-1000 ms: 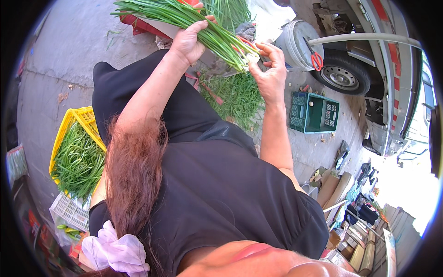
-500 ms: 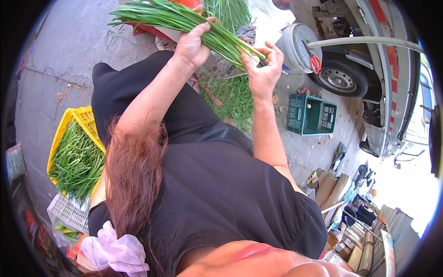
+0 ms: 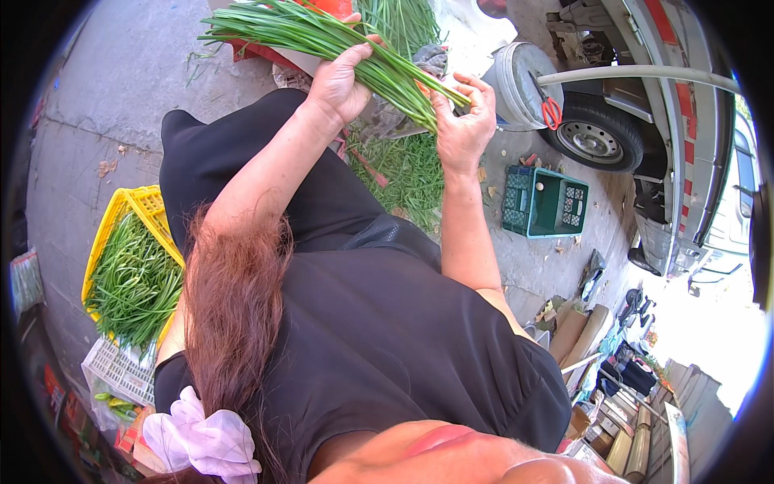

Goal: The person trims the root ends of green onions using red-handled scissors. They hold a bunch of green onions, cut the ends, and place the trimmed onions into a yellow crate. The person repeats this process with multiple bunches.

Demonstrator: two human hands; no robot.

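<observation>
A long bunch of green garlic chives point(image 3: 290, 30) lies slantwise across the top of the view, its leafy ends to the left. My left hand point(image 3: 343, 85) is wrapped round the middle of the bunch. At its right end, my right hand point(image 3: 468, 125) has thumb and fingers closed on the stem ends. A small dark spot shows between those fingers; I cannot make out what it is. More chives point(image 3: 399, 28) lie on a light surface just beyond the bunch. Loose green trimmings point(image 3: 403, 173) cover the ground below my hands.
A yellow crate point(image 3: 101, 242) full of chives stands at my left. To the right are a lidded white bucket point(image 3: 516, 89) with red-handled scissors point(image 3: 551, 111) on it, a green crate point(image 3: 520, 202) and a parked vehicle's wheel point(image 3: 592, 139). A pale pole point(image 3: 645, 74) runs above the bucket.
Both hands and the bunch have shifted slightly right and down. My right fingers have drawn closer together round the stem ends.
</observation>
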